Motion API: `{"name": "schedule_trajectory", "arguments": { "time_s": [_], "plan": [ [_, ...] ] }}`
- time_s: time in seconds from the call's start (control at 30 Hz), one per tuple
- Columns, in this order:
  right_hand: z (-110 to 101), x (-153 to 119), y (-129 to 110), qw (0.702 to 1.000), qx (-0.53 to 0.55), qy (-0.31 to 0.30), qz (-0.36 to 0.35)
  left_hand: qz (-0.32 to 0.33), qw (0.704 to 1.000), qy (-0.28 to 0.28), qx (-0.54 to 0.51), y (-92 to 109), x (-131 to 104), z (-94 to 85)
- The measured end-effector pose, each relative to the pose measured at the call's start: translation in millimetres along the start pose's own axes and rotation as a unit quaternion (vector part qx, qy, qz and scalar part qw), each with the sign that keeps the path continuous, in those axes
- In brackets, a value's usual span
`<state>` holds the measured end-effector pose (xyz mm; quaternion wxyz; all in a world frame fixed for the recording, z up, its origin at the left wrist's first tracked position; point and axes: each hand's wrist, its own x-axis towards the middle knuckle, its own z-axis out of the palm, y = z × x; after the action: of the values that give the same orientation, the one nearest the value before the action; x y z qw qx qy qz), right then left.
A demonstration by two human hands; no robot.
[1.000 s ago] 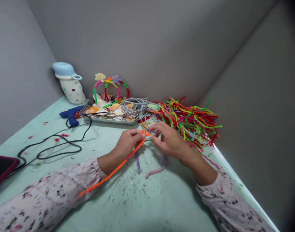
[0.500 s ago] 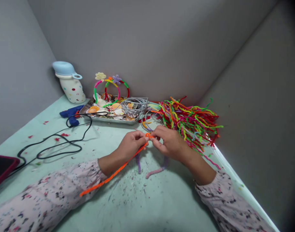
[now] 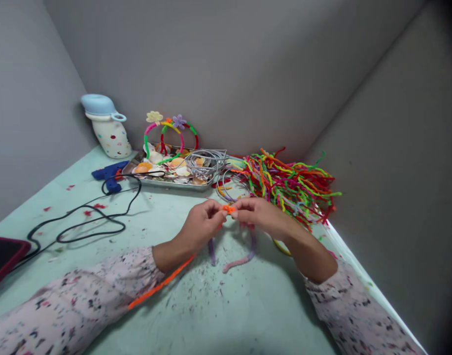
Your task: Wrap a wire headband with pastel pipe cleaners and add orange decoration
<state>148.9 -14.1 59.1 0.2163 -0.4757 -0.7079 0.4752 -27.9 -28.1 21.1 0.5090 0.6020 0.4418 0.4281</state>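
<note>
An orange pipe cleaner (image 3: 162, 287) is pinched between the fingertips of both hands, its small folded end bunched up where they meet. My left hand (image 3: 200, 224) grips it from the left, and the long tail passes beneath this hand and runs down to the lower left. From the right, my right hand (image 3: 262, 216) pinches the same folded part. Below the hands a purple and pink fuzzy strip (image 3: 244, 260) lies curved on the table, partly hidden by them.
Behind stands a metal tray (image 3: 166, 184) of shells with coiled wire (image 3: 207, 162) and two flower hoops. Colourful pipe cleaners (image 3: 288, 185) are heaped at right. Leftward are a blue glue gun (image 3: 113, 173), black cable (image 3: 111, 222), bottle (image 3: 109, 130) and red-edged device (image 3: 6, 256).
The fingers have closed in around the orange folded end, and its loop looks more compact. The tail has shifted below my left hand, and my right wrist has turned a little.
</note>
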Motion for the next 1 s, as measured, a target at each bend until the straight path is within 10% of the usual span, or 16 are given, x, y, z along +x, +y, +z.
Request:
{"name": "schedule_trajectory", "arguments": {
  "time_s": [0.2, 0.47, 0.73, 1.0],
  "plan": [
    [-4.4, -3.7, 3.7, 0.935, -0.250, 0.107, -0.229, -0.107, 0.985, -0.047, -0.125, -5.2, 7.3, -3.9],
    [-6.2, -3.6, 8.4, 0.894, -0.339, 0.095, -0.276, -0.126, 0.977, -0.089, -0.150, -4.9, 7.6, -4.9],
    [2.5, -3.3, 2.5, 0.924, -0.291, 0.110, -0.223, 0.002, 0.999, -0.038, 0.006, -0.5, 3.3, -1.4],
    [12.7, 4.1, -3.1, 0.996, 0.064, 0.026, 0.053, 0.152, 0.962, 0.017, 0.226, 2.5, -4.8, -3.2]
  ]
}}
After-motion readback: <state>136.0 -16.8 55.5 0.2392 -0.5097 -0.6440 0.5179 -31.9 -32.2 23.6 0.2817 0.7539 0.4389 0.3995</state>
